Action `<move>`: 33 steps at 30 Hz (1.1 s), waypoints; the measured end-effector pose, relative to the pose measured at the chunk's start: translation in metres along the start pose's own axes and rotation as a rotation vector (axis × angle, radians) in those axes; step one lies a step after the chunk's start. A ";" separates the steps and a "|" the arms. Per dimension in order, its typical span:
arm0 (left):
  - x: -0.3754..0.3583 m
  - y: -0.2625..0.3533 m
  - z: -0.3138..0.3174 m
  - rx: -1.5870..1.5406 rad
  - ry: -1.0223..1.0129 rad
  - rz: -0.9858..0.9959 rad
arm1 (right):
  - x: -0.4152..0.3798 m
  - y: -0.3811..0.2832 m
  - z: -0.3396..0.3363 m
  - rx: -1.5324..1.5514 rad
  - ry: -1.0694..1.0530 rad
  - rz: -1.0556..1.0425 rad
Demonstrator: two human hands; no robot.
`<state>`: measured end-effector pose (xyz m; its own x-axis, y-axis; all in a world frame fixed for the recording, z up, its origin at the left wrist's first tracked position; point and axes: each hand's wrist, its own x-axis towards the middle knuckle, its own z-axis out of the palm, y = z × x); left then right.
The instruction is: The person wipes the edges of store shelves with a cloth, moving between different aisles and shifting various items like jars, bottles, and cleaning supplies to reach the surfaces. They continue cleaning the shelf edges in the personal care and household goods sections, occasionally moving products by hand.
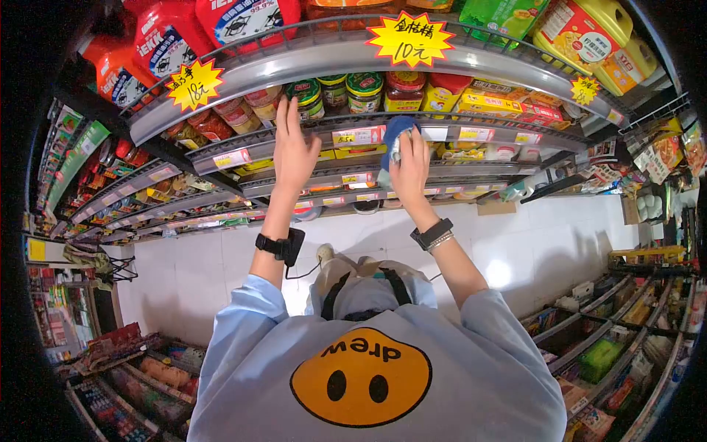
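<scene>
My left hand (296,153) is raised at the shelf front, fingers stretched up and thumb apart, with nothing in it. Its fingertips overlap the jars (259,105) and come right beside a green-lidded jar (305,96). My right hand (411,168) grips a bunched blue and grey cloth (398,127) at the shelf's front edge, over the row of price tags (359,135). Above the cloth stand a red-lidded jar (404,90) and another green-lidded jar (364,92). Dark straps circle both my wrists.
On the upper shelf, behind a wire rail (339,26), are red cleaner bottles (166,37) and yellow jugs (585,33). Yellow boxes (493,103) sit right of the jars. Lower shelves continue below. Behind me, more goods fill racks (611,346) beyond the white floor (530,236).
</scene>
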<state>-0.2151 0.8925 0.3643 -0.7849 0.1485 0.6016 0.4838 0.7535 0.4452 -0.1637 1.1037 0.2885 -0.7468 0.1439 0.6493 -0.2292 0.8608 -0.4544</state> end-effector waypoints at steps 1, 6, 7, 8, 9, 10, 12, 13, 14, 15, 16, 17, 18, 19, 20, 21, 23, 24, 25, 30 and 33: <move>-0.004 0.003 -0.001 -0.043 0.009 -0.046 | 0.004 -0.002 0.000 -0.042 0.029 -0.009; -0.031 -0.006 0.009 0.047 0.011 -0.059 | 0.015 0.011 0.000 -0.103 0.011 -0.002; -0.034 -0.014 0.012 0.032 -0.039 -0.096 | 0.017 0.015 -0.002 -0.100 0.037 0.008; -0.033 -0.019 0.010 0.031 -0.042 -0.096 | 0.017 0.020 -0.005 -0.099 0.061 0.020; -0.033 -0.023 0.009 0.075 -0.060 -0.057 | 0.016 0.026 -0.008 -0.099 0.082 0.035; -0.033 -0.025 0.008 0.119 -0.079 -0.019 | 0.016 0.034 -0.009 -0.134 0.066 0.044; -0.033 -0.028 0.010 0.136 -0.066 -0.007 | 0.016 0.038 -0.017 -0.175 0.032 0.031; -0.032 -0.029 0.011 0.155 -0.042 0.007 | 0.018 0.039 -0.019 -0.214 0.005 0.010; -0.031 -0.028 0.010 0.155 -0.042 0.009 | 0.018 0.039 -0.020 -0.237 0.013 0.016; -0.030 -0.025 0.008 0.155 -0.072 -0.039 | 0.018 0.038 -0.019 -0.236 0.014 0.016; -0.029 -0.023 0.008 0.154 -0.101 -0.087 | 0.019 0.036 -0.018 -0.237 0.033 0.058; -0.029 -0.022 0.008 0.156 -0.100 -0.087 | 0.019 0.034 -0.018 -0.237 0.052 0.098; -0.029 -0.021 0.009 0.137 -0.077 -0.094 | 0.020 0.030 -0.015 -0.233 0.056 0.133; -0.030 -0.021 0.009 0.118 -0.057 -0.101 | 0.019 0.026 -0.012 -0.232 0.056 0.135; -0.031 -0.021 0.010 0.117 -0.059 -0.099 | 0.019 0.022 -0.010 -0.204 0.065 0.122; -0.030 -0.020 0.011 0.121 -0.049 -0.104 | 0.019 0.016 -0.008 -0.177 0.077 0.107; -0.030 -0.020 0.014 0.123 -0.038 -0.108 | 0.017 0.004 -0.002 -0.155 0.035 0.079; -0.030 -0.020 0.017 0.126 -0.015 -0.116 | 0.017 -0.003 0.004 -0.145 0.001 0.003; -0.031 -0.020 0.018 0.129 0.008 -0.125 | 0.017 -0.011 0.010 -0.135 -0.035 -0.073; -0.029 -0.016 0.019 0.152 0.042 -0.150 | 0.030 -0.062 0.026 -0.033 -0.158 -0.180; -0.030 -0.021 0.020 0.168 0.035 -0.133 | 0.033 -0.073 0.028 -0.040 -0.181 -0.198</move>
<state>-0.2090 0.8853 0.3236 -0.8221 0.0199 0.5690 0.3026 0.8618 0.4071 -0.1892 1.0325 0.3260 -0.7902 -0.1157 0.6018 -0.3598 0.8825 -0.3028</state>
